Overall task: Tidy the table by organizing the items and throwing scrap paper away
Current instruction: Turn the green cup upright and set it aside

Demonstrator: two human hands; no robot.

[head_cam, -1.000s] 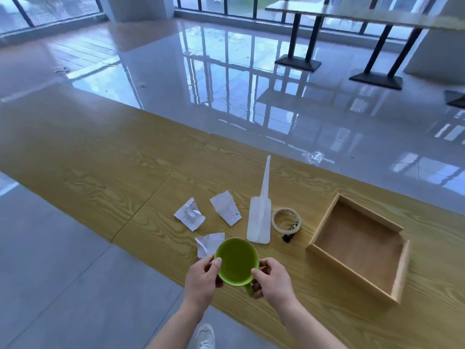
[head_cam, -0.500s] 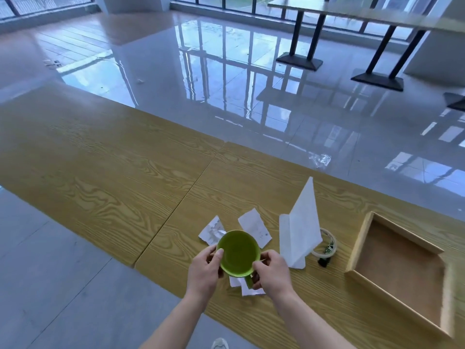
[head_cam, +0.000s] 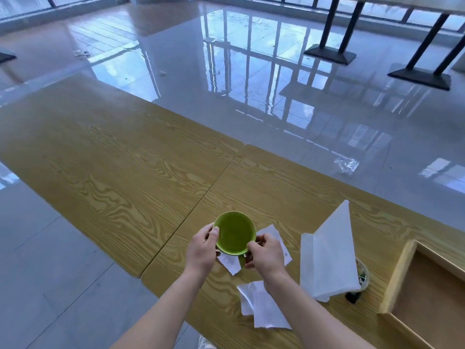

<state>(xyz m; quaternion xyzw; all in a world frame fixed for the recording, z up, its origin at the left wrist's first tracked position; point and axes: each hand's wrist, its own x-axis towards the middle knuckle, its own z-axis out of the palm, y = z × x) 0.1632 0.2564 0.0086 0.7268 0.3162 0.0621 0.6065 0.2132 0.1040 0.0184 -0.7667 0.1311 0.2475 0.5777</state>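
Glossy-floored hall, wooden bench [head_cam: 125,157] | left hand [head_cam: 201,250] and right hand [head_cam: 266,255] grasp green cup [head_cam: 235,233] | scrap paper [head_cam: 264,308] below right hand — wooden tray [head_cam: 395,278] further right, empty — tidying barely begun

Black table bases [head_cam: 329,54] stand on the glossy floor [head_cam: 251,96].

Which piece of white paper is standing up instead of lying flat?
The big folded sheet to the right of the green cup. One half stands up in a point, while the small scraps near the hands lie flat on the table.

Green cup [head_cam: 235,233], white paper scraps [head_cam: 264,308]
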